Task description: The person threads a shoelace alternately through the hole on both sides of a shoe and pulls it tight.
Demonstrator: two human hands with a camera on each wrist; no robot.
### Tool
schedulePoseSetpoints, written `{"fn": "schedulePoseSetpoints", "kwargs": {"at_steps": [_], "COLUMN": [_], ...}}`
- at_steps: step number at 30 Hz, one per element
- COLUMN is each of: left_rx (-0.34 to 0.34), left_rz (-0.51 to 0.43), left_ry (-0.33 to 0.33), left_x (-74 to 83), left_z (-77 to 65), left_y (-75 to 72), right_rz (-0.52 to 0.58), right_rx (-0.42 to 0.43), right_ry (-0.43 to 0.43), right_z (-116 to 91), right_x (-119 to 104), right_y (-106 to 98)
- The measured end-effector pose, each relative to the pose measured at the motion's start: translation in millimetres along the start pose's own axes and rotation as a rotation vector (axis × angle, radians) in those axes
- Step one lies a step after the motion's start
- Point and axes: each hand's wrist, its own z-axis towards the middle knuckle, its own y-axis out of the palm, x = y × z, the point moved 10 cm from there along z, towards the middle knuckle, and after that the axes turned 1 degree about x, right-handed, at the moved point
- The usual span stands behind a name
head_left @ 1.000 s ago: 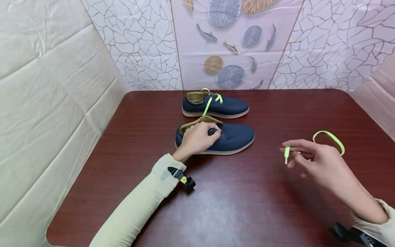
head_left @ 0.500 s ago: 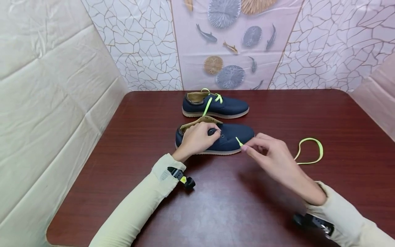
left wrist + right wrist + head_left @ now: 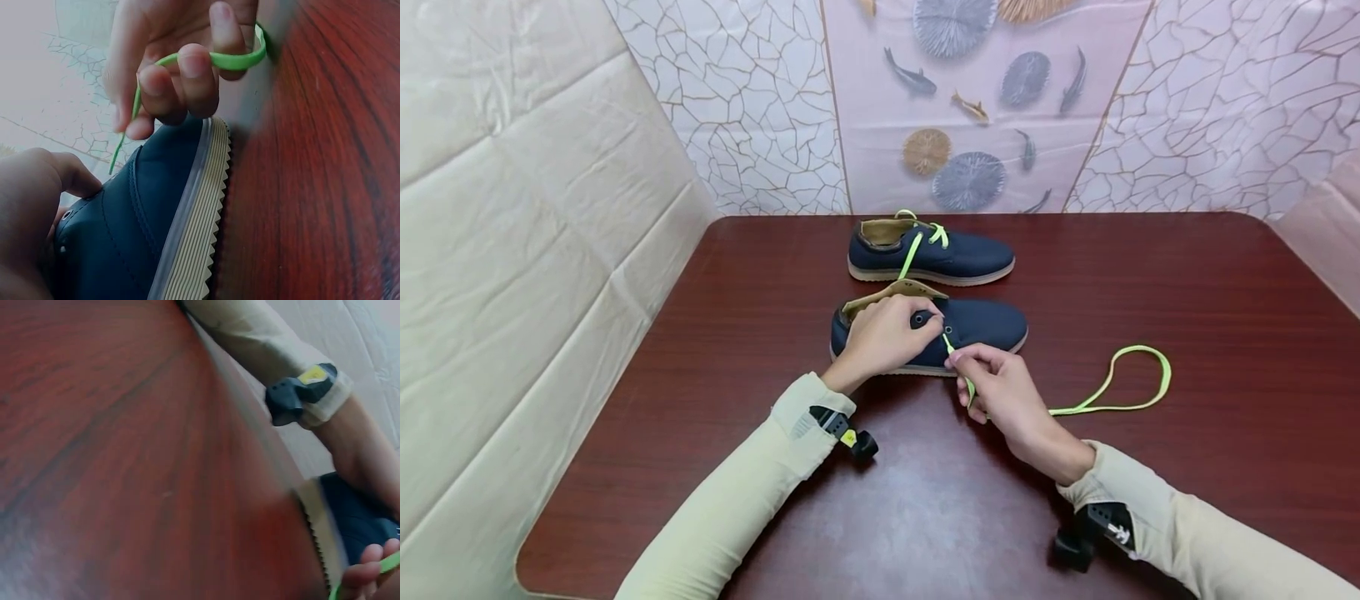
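A dark blue shoe point(image 3: 981, 323) with a pale ridged sole lies nearest me, toe to the right, its tan tongue raised. My left hand point(image 3: 886, 335) pinches the eyelet flap between thumb and index finger, with two metal eyelets showing beside the fingertips. A neon green shoelace point(image 3: 1116, 407) is pinched close to its tip by my right hand point(image 3: 1000, 392). The tip points up at the front eyelet point(image 3: 948, 330). In the left wrist view the lace point(image 3: 237, 61) also winds through the right hand's other fingers point(image 3: 199, 87).
Behind stands a second dark blue shoe point(image 3: 973, 257), with neon lace through its eyelets and one end hanging toward the near shoe. The slack of the held lace loops on the dark red wooden table point(image 3: 760, 333) at right. A patterned sheet backs the table.
My right hand has moved left from the right side of the table to the near shoe, bringing the lace tip to the front eyelet. The lace loop trailed along. My left hand keeps its grip.
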Motion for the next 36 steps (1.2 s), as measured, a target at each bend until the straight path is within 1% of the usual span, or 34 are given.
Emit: {"fn": "schedulePoseSetpoints", "kwargs": {"at_steps": [5, 7, 9, 11, 15, 17, 20, 26, 32, 36], "left_rx": [0.004, -0.011, -0.04, -0.076, -0.161, -0.201, -0.239, -0.274, -0.279, -0.273], "left_rz": [-0.016, -0.027, -0.049, -0.111, -0.258, -0.301, -0.3, -0.271, -0.235, -0.241], "left_ry": [0.014, 0.02, 0.028, 0.048, 0.079, 0.092, 0.107, 0.144, 0.228, 0.264], "left_x": [6.9, 8.2, 8.0, 7.9, 7.1, 7.7, 9.0, 13.7, 21.8, 23.7], "left_z": [0.4, -0.6, -1.4, -2.1, -3.2, -3.2, -1.2, -1.2, -3.3, -4.0], "left_y": [0.9, 2.6, 4.5, 4.2, -0.3, -1.9, -2.4, -4.1, -10.4, -14.9], "right_rz": [0.055, 0.082, 0.109, 0.139, 0.192, 0.208, 0.222, 0.222, 0.193, 0.182], "right_rx": [0.095, 0.129, 0.154, 0.158, 0.136, 0.127, 0.133, 0.133, 0.125, 0.123], "right_ry": [-0.052, -0.072, -0.082, -0.079, -0.071, -0.072, -0.08, -0.08, -0.086, -0.087], "right_z": [-1, -4, -5, -6, -4, -3, -1, -1, -1, -1], "right_x": [4, 5, 7, 9, 10, 10, 9, 9, 9, 9], "right_y": [-8, -11, -14, -13, -7, -5, -6, -8, -9, -9]}}
